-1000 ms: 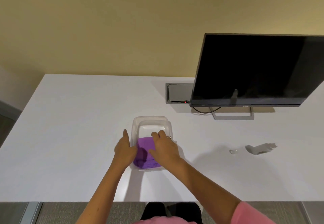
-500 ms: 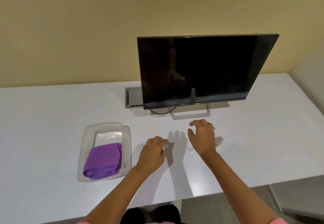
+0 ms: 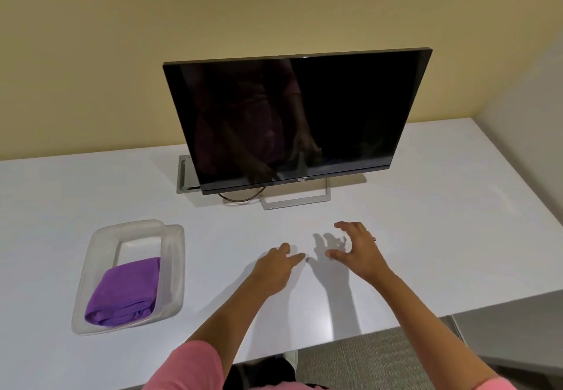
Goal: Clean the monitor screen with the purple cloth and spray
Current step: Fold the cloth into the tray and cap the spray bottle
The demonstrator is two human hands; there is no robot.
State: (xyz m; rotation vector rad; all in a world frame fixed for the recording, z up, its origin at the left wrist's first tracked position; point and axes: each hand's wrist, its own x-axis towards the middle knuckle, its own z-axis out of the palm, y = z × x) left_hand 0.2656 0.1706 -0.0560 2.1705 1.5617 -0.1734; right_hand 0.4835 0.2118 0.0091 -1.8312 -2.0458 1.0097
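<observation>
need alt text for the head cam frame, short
Two bare hands, left hand and right hand, hover open and empty over a white desk before a dark monitor. The folded purple cloth lies in a clear tray at left.

One monitor [image 3: 297, 121] stands on one white table [image 3: 426, 206], with one cable [image 3: 240, 198] looping under it and one grey panel [image 3: 184, 176] set in the tabletop behind it. One clear plastic tray [image 3: 175, 267] holds one folded purple cloth [image 3: 125, 290]. Two hands show, a left hand [image 3: 274, 270] and a right hand [image 3: 359, 252], with one ring [image 3: 374, 239] on the right.
</observation>
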